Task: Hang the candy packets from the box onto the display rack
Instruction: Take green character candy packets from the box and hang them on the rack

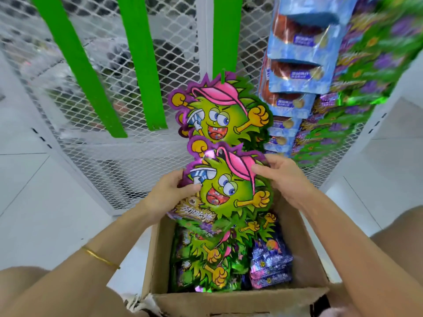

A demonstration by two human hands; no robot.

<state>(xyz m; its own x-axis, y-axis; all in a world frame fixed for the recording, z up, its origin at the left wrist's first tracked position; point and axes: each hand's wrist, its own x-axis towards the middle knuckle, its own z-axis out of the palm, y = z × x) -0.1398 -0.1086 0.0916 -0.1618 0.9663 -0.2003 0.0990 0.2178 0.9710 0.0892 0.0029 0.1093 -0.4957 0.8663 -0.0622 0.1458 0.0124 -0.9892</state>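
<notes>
I held a glossy green, monster-shaped candy packet with a pink cap [229, 186] upright over the brown cardboard box's [304, 236] far edge, left grip [170, 191] and right grip [281, 177] each pinching a side, its top overlapping the matching hung packet [219, 110] on the white mesh rack [137, 145] above.

My candy packet [231, 186] is glossy foil; the box [304, 255] is matt brown cardboard, the rack [142, 143] white metal mesh.
</notes>
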